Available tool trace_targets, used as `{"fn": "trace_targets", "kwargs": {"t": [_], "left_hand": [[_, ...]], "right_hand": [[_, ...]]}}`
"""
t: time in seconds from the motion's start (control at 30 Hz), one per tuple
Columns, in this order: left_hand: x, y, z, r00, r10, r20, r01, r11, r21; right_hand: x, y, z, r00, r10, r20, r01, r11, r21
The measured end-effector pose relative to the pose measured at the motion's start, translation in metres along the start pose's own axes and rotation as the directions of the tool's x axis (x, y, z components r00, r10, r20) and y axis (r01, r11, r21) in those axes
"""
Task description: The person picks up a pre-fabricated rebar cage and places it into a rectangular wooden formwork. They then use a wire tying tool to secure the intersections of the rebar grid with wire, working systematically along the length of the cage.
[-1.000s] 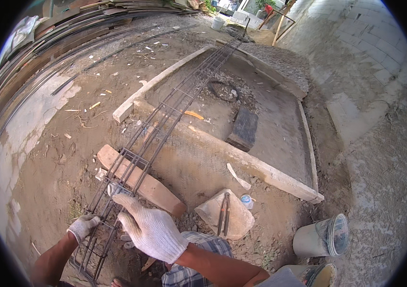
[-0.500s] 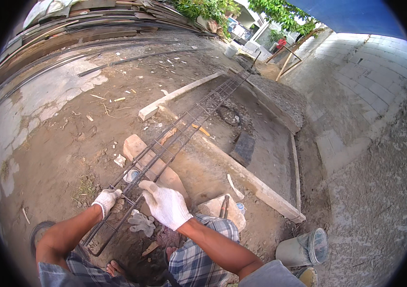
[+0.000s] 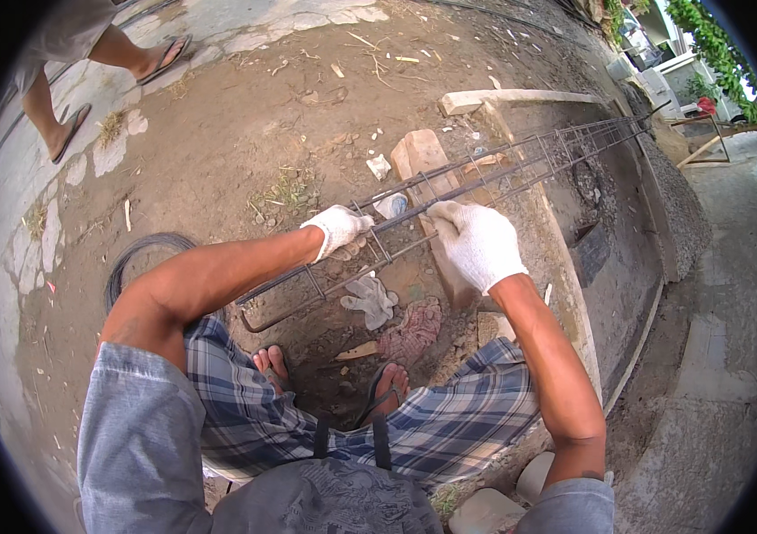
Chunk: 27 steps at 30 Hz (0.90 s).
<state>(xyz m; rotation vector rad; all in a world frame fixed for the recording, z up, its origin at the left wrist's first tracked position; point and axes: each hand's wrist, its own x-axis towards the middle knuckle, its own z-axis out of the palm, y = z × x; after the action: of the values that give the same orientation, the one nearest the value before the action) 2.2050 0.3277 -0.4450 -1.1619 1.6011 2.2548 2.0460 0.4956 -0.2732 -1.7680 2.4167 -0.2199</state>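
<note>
Over bare dirt ground [image 3: 218,151], w/ person crouched, both gloved hands sit on a long rebar cage [image 3: 485,173] that runs from near the feet up toward the upper right, its far end reaching past a pale timber plank [image 3: 521,96]. Left hand [image 3: 338,231], white work glove, is closed round one of the cage's upper bars near the low end; fingers [image 3: 356,222] curled tight on the steel. Right hand [image 3: 481,242], also gloved, presses on the cage just beside it to the right, fingers bent over a bar & a stirrup, thumb side toward the left hand; can't tell if it has a full wrap or only presses down. Cage rests tilted across a reddish brick [image 3: 423,156], low end close to the sandalled feet [image 3: 387,387]. Spare white glove [image 3: 370,298] lies on the dirt under the cage, between the 2 arms. Coil of dark tie wire [image 3: 134,258] on the ground, behind the left forearm. Another person's legs in sandals [image 3: 76,80] at upper left, well apart from the work. Concrete slab edge [image 3: 646,294] runs along the right.
</note>
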Motion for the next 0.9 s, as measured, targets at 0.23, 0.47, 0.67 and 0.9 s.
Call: {"fn": "trace_targets", "kwargs": {"t": [0.23, 0.47, 0.67, 0.9], "left_hand": [[-0.013, 0.001, 0.009, 0.991, 0.073, -0.115, -0.062, 0.994, 0.095], [-0.011, 0.004, 0.013, 0.985, 0.076, -0.153, -0.049, 0.984, 0.172], [-0.008, -0.004, 0.008, 0.995, 0.052, -0.085, -0.048, 0.997, 0.055], [-0.01, -0.004, -0.002, 1.0, 0.02, 0.016, -0.02, 1.0, -0.018]], "right_hand": [[0.087, -0.01, 0.043, 0.932, -0.029, 0.362, 0.1, 0.978, -0.18], [0.142, -0.039, 0.071, 0.741, 0.067, 0.668, 0.198, 0.929, -0.314], [0.166, -0.057, 0.098, 0.649, 0.159, 0.744, 0.193, 0.911, -0.364], [0.175, -0.05, 0.114, 0.629, 0.141, 0.764, 0.178, 0.931, -0.319]]}}
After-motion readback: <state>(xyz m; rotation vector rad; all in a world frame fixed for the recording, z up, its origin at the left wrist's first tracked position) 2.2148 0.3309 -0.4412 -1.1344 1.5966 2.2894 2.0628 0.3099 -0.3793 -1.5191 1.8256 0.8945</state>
